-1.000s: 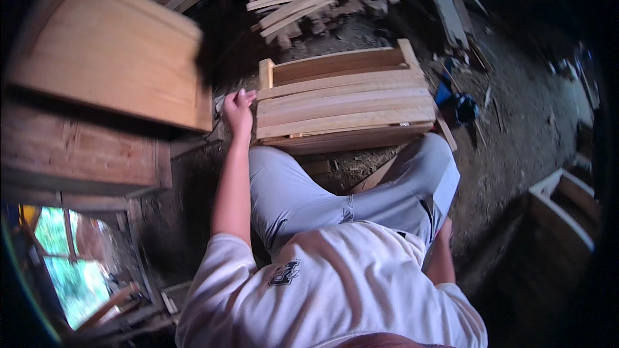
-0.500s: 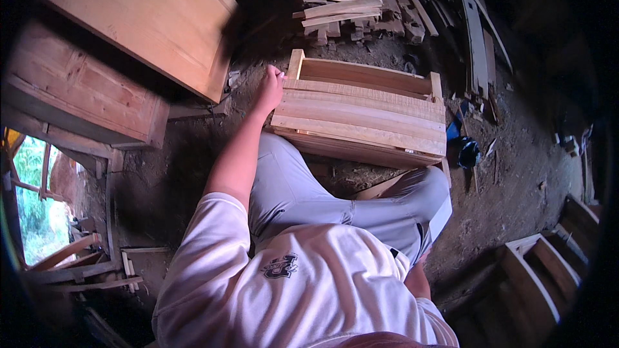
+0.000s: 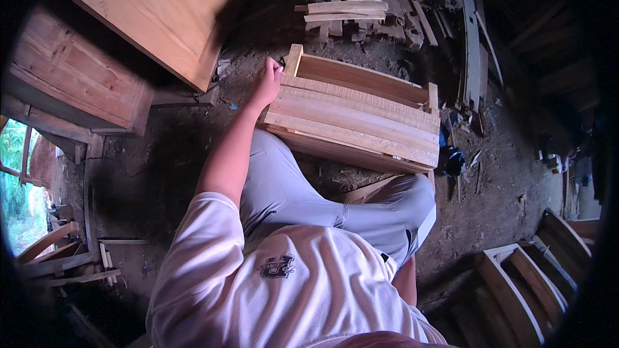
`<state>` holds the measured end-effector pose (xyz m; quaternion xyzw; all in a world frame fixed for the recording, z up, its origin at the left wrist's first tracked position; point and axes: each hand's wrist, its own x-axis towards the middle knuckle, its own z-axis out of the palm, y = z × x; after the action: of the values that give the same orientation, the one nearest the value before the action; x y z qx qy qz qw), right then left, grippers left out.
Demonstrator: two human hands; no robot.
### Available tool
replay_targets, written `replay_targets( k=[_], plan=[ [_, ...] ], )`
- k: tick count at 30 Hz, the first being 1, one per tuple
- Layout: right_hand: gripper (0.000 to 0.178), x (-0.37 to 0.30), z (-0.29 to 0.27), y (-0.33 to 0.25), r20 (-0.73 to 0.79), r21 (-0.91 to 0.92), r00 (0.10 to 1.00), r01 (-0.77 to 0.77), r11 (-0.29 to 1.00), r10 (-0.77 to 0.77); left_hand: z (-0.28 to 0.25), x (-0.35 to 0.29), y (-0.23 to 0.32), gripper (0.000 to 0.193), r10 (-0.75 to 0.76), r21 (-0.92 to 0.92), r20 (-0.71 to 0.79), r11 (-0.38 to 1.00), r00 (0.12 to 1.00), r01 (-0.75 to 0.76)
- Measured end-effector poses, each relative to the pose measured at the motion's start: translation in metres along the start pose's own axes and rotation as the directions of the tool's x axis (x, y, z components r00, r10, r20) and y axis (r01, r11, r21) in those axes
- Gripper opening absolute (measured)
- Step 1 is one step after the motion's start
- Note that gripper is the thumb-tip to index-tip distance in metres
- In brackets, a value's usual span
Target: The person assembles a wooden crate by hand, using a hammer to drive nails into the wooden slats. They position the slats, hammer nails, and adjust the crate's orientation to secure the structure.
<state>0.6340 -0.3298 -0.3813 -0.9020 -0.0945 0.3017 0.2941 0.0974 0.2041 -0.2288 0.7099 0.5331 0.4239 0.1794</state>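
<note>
A box-like frame of pale wooden slats (image 3: 351, 119) sits in front of my knees, with two short posts rising at its far side. My left hand (image 3: 271, 74) is closed on its upper left end, by the left post (image 3: 294, 58), fingers curled at the edge. Part of my right forearm (image 3: 406, 280) shows beside my right thigh. The right hand itself is hidden behind my leg, so what it touches cannot be seen.
Large wooden cabinet pieces (image 3: 155, 19) stand at the left. Thin wood strips (image 3: 345, 8) lie on stacked boards at the far side. A dark bundle (image 3: 454, 161) lies right of the frame. More slatted frames (image 3: 516, 283) stand at the lower right.
The view has turned slightly, so the surroundings appear shifted. My left hand keeps its hold on the frame's left end. More of my right forearm shows beside the thigh.
</note>
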Motion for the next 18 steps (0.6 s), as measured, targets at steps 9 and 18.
replay_targets(
  k=[9, 18],
  plan=[
    [0.032, -0.025, -0.096, -0.079, -0.050, 0.165, 0.996, 0.076, 0.983, -0.069, 0.011, -0.012, 0.028, 0.017, -0.038, 0.023, -0.200, 0.999, 0.979, 0.044],
    [0.017, -0.099, -0.021, -0.304, -0.242, 0.222, 0.604, 0.796, 0.562, -0.759, 0.017, -0.015, 0.025, 0.017, -0.125, -0.073, -0.233, 0.991, 0.964, 0.111]
  ],
)
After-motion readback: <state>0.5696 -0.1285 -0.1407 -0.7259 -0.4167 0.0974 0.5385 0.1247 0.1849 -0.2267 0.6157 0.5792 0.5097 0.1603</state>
